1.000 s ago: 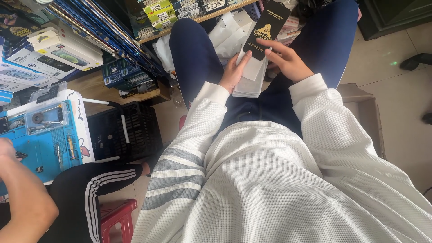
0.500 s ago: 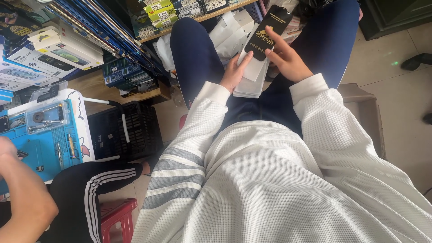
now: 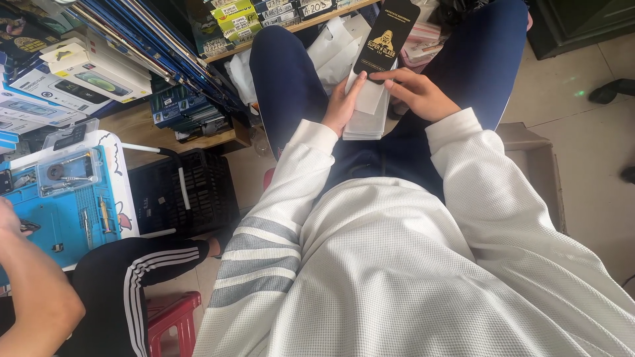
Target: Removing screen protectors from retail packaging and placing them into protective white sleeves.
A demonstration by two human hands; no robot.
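I sit with a stack of flat white packets [image 3: 368, 114] between my knees. My left hand [image 3: 343, 106] cups the stack's left side. My right hand [image 3: 415, 92] pinches the lower end of a slim black packet [image 3: 387, 36] with a gold picture, held upright over the stack. My sleeves are white, my trousers dark blue.
A low wooden shelf [image 3: 173, 135] at my left carries boxed goods and leaning blue packets. A black crate [image 3: 198, 192] stands under it. Another person's arm [image 3: 30, 291] and black striped trouser leg [image 3: 132, 277] are at lower left, by a blue work mat [image 3: 73, 211] with small tools. A red stool [image 3: 173, 320] stands below.
The black packet has shifted a little up and right in my right hand. My left hand stays at the stack. The view has tilted slightly.
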